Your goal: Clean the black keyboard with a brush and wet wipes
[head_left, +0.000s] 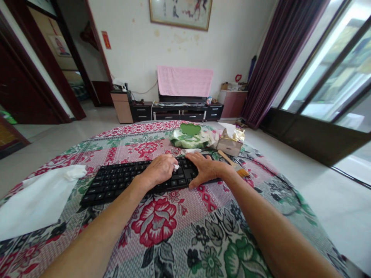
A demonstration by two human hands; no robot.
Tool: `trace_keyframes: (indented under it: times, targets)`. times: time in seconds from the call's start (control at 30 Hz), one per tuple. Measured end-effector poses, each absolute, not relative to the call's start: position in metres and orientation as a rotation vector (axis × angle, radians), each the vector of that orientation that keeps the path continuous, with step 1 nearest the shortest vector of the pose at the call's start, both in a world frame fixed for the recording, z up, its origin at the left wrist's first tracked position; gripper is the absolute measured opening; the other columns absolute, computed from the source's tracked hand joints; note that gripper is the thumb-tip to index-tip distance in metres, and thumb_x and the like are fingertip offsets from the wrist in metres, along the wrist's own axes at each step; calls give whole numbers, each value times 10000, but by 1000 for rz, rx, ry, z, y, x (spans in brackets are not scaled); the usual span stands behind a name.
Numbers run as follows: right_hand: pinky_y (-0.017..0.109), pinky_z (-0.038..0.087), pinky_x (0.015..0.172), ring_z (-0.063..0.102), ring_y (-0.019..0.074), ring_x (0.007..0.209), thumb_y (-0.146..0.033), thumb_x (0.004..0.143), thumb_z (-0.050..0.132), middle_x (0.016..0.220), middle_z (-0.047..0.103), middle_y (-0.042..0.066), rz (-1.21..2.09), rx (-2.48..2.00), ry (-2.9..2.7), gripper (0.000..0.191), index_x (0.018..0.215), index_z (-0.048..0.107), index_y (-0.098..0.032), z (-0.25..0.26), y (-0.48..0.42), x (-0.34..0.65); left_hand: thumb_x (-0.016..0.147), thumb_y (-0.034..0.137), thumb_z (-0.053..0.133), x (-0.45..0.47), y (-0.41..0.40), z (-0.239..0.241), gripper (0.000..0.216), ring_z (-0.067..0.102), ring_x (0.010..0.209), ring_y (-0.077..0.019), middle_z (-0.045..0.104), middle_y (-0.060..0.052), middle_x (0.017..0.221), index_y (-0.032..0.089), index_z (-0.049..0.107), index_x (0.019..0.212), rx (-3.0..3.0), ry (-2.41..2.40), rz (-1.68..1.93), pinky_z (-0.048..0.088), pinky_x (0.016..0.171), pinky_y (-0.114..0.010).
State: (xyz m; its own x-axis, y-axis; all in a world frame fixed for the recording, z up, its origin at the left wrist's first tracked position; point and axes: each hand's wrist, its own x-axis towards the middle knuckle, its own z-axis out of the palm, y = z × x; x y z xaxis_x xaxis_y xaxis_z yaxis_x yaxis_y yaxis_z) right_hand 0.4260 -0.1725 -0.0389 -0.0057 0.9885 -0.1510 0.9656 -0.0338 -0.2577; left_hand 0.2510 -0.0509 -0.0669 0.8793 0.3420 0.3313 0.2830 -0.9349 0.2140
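A black keyboard (116, 180) lies across the flowered tablecloth (156, 224). My left hand (160, 169) is closed over its right half, and a bit of white wipe (176, 167) pokes out from between the fingers. Most of that wipe is hidden in the hand. With fingers spread, my right hand (207, 168) rests on the keyboard's right end, thumb at the near edge. A flat brush (242, 172) with a wooden handle lies just right of my right hand. Another white wipe (193, 151) sits behind the keyboard.
Beyond the keyboard stand a wet-wipe pack (189, 139) with a green lid and a tissue box (230, 144). A white cloth (37, 199) covers the table's left side. The black cable (285, 185) loops along the right. A TV under a pink towel (185, 81) stands by the wall.
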Motion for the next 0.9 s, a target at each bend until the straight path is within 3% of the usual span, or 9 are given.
trace_keyframes:
  times: [0.4, 0.67, 0.9]
  targets:
    - [612, 202, 1097, 179, 418, 1389, -623, 469, 763, 1542, 212, 156, 448, -2170, -2130, 1226, 1491, 235, -201, -39, -174, 430, 829, 133, 433, 254, -57, -66, 285, 610, 876, -223, 649, -79, 858, 188, 698, 919, 2937, 429, 503, 473, 821, -349]
    - [596, 190, 1113, 191, 399, 1394, -607, 493, 755, 1529, 249, 145, 437, -2184, -2136, 1203, 1494, 225, -202, -43, -176, 441, 862, 136, 416, 262, -66, -70, 283, 606, 864, -237, 649, -104, 868, 146, 692, 925, 2939, 480, 586, 473, 806, -354]
    - [606, 204, 1111, 205, 409, 1388, -598, 482, 759, 1522, 267, 148, 471, -2188, -2122, 1220, 1498, 216, -196, -41, -176, 439, 855, 128, 455, 261, -67, -59, 257, 622, 848, -192, 678, -65, 900, 169, 691, 950, 2819, 416, 550, 472, 811, -313]
